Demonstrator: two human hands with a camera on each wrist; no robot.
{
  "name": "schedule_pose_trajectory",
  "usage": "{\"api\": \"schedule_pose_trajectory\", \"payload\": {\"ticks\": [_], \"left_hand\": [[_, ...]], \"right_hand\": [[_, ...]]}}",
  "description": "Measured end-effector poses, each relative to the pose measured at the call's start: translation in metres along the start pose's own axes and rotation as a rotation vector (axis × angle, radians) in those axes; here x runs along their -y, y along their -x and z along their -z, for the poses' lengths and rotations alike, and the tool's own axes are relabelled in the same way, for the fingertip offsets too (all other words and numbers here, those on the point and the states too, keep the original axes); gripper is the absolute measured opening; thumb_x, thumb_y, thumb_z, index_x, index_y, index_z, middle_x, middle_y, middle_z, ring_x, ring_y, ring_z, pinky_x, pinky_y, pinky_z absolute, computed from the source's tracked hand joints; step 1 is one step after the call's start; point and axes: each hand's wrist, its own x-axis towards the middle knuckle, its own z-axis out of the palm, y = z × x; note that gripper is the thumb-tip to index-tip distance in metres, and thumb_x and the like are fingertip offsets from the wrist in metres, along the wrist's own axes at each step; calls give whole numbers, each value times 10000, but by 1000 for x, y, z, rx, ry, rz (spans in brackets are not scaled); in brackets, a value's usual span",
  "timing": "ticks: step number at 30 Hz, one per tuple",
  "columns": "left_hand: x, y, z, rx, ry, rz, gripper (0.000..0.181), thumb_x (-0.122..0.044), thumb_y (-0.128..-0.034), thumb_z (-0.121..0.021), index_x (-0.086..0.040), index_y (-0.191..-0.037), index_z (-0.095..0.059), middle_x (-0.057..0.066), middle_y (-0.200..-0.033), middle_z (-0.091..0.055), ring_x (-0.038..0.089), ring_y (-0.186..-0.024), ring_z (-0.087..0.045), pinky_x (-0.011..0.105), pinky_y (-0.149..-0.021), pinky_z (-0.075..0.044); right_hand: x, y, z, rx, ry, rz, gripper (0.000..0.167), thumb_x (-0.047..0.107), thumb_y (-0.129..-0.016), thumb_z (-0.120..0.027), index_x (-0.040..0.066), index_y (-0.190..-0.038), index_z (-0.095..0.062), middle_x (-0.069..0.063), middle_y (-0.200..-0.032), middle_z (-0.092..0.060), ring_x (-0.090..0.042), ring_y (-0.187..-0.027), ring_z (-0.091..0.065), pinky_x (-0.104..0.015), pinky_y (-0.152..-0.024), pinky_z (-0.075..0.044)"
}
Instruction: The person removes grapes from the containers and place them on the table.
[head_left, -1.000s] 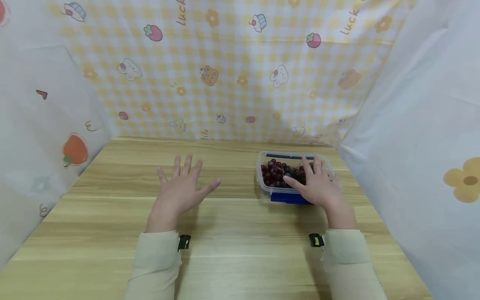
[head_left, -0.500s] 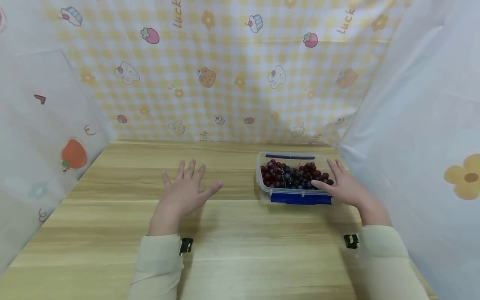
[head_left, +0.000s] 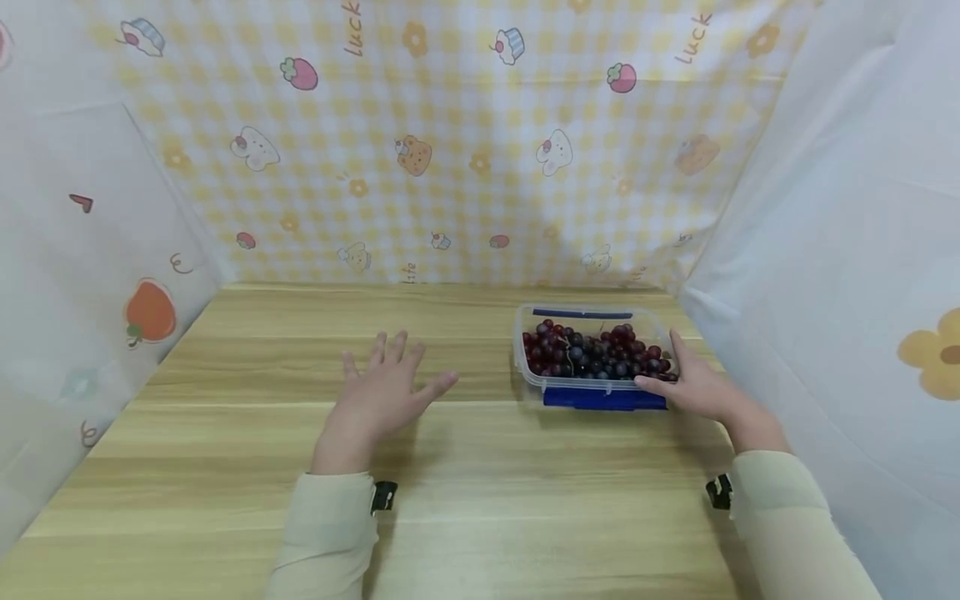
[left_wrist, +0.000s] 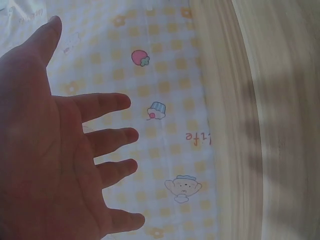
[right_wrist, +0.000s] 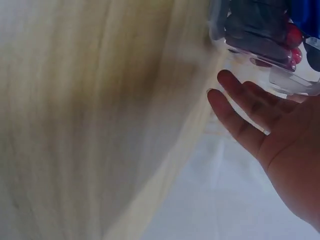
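A clear plastic container (head_left: 528,385) with blue side latches stands on the table toward the back right, its top uncovered. Dark red and purple grapes (head_left: 592,354) fill much of it. My right hand (head_left: 701,387) is at the container's right end, thumb by the near right corner and fingers along the outer side. In the right wrist view its fairly straight fingers (right_wrist: 240,122) lie close to the container's wall; whether they touch it I cannot tell. Spread flat in the air above the table, left of the container, is my left hand (head_left: 382,400), holding nothing.
The wood-grain table (head_left: 487,475) ends at the back against a yellow checked cloth (head_left: 480,108) with cartoon prints. White cloths hang on the left and on the right (head_left: 840,275), the right one close beside my right forearm.
My right hand has moved right, from above the grapes to the container's right end, and lower. The left hand has shifted slightly right and nearer. The container stays in place.
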Motion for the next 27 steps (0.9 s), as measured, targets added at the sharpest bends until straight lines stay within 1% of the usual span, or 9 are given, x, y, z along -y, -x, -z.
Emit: {"api": "schedule_pose_trajectory", "payload": {"ticks": [5, 9, 12, 14, 17, 20, 22, 24, 27], "left_hand": [[-20, -5, -6, 30, -19, -57, 1029, -905, -950, -259, -183, -1678, -346, 108, -1808, -55, 395, -1676, 32, 784, -1248, 67], [-48, -10, -9, 54, -50, -124, 899, -825, -1007, -299, -227, -1676, -353, 81, -1804, -73, 371, -1680, -8, 723, -1286, 40], [-72, -16, -12, 56, -118, -196, 829, -770, -1036, -346, -243, -1677, -353, 82, -1801, -131, 366, -1677, -95, 714, -1303, -42], [-88, -23, -14, 45, -174, -250, 792, -727, -1051, -393, -241, -1675, -358, 87, -1792, -198, 365, -1664, -185, 715, -1303, -132], [-109, -36, -14, 2, -233, -330, 712, -629, -1076, -474, -227, -1659, -393, 86, -1738, -361, 346, -1604, -361, 673, -1271, -310], [-125, -55, -15, -67, -265, -406, 602, -508, -1089, -553, -205, -1603, -479, 64, -1630, -523, 293, -1465, -551, 539, -1169, -502], [-133, -68, -17, -88, -281, -452, 561, -447, -1091, -584, -185, -1581, -507, 61, -1591, -562, 267, -1402, -606, 472, -1128, -547], [-139, -79, -19, -69, -290, -474, 560, -417, -1085, -609, -173, -1579, -507, 64, -1593, -558, 245, -1364, -635, 427, -1101, -569], [-146, -92, -21, 17, -275, -461, 589, -400, -1077, -630, -187, -1604, -478, 67, -1631, -518, 235, -1381, -625, 418, -1136, -544]], "right_hand": [[-4, 1, -8, -22, -10, -22, 1297, 718, -959, -631, 47, -1659, 232, -441, -1661, -219, -648, -1464, -358, -771, -1139, -379], [-1, -2, -14, -30, -58, -28, 1289, 718, -950, -646, 95, -1674, 219, -433, -1669, -219, -646, -1471, -352, -770, -1143, -383], [6, -7, -15, -33, -92, -22, 1289, 711, -949, -654, 110, -1675, 224, -427, -1675, -211, -642, -1482, -337, -769, -1157, -367], [9, -9, -15, -39, -105, -18, 1290, 709, -946, -660, 112, -1678, 219, -418, -1678, -220, -631, -1488, -341, -764, -1169, -358], [13, -11, -13, -50, -101, -11, 1289, 701, -947, -666, 95, -1680, 205, -411, -1675, -241, -619, -1492, -348, -759, -1179, -350], [14, -11, -14, -57, -90, -4, 1286, 696, -945, -673, 83, -1686, 181, -405, -1666, -274, -611, -1487, -366, -752, -1184, -350], [14, -10, -16, -61, -88, 3, 1287, 698, -940, -679, 81, -1690, 166, -398, -1663, -289, -606, -1485, -375, -748, -1187, -351], [14, -9, -19, -62, -92, 1, 1293, 710, -928, -684, 80, -1696, 144, -387, -1661, -307, -600, -1479, -390, -743, -1186, -359], [15, -8, -23, -58, -103, -4, 1304, 725, -918, -685, 80, -1698, 137, -378, -1669, -301, -597, -1480, -394, -738, -1186, -366]]}}
